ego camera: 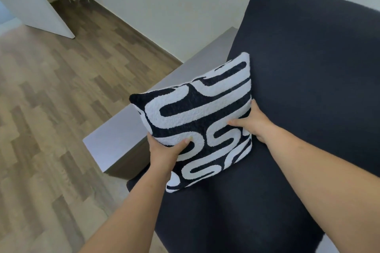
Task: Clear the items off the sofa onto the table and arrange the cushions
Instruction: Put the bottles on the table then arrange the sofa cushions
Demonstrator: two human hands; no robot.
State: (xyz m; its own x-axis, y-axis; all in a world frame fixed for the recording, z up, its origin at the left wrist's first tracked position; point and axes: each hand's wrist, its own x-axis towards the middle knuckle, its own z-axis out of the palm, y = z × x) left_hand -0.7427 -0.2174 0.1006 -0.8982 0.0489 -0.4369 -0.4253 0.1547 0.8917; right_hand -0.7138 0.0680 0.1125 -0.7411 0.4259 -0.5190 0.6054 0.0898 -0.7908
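A black-and-white patterned cushion (pixel 197 117) stands tilted at the left end of the dark navy sofa (pixel 308 88), leaning toward the sofa's back. My left hand (pixel 164 152) grips its lower left edge, thumb pressed on the front face. My right hand (pixel 253 123) holds its right edge, thumb on the front and fingers hidden behind it. The cushion's bottom rests on or just above the seat; I cannot tell which.
A grey armrest or side unit (pixel 131 129) runs along the sofa's left side, next to the cushion. Wood-look flooring (pixel 51 109) spreads to the left. A white wall (pixel 164 6) stands behind, and a white panel (pixel 30 0) at the top left.
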